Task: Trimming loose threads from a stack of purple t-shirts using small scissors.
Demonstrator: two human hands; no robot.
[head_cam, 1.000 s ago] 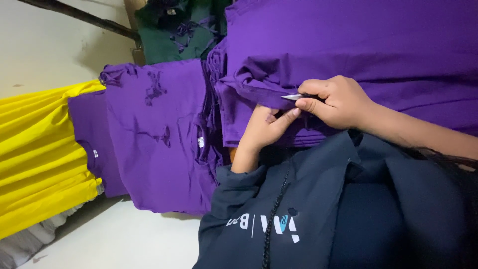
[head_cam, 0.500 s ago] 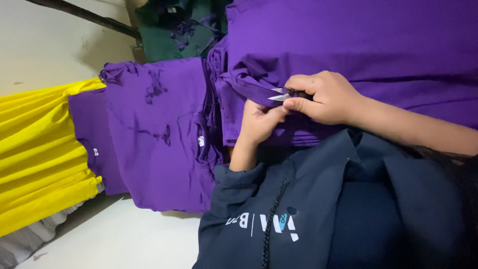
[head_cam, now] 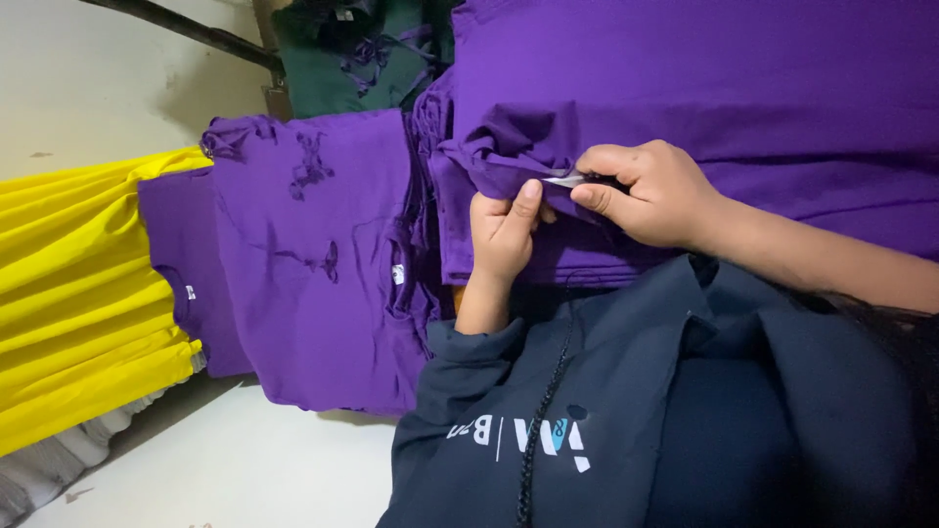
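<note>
The right hand [head_cam: 650, 191] is closed around a small metal snipper [head_cam: 567, 180], its tip at a bunched fold of the purple garment [head_cam: 685, 88] on the pile, while the left hand [head_cam: 504, 230] pinches that fold just beside it, a yellow stack [head_cam: 78, 284] lying well apart

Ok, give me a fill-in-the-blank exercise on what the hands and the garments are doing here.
1. The right hand holds a small metal ____ against the bunched purple fabric.
2. The left hand pinches the fabric, and its sleeve is dark ____.
3. Beside the purple shirts lies a stack of ____ garments.
4. At the top edge sits a dark ____ garment.

Missing words: cutting tool; blue; yellow; green
</note>
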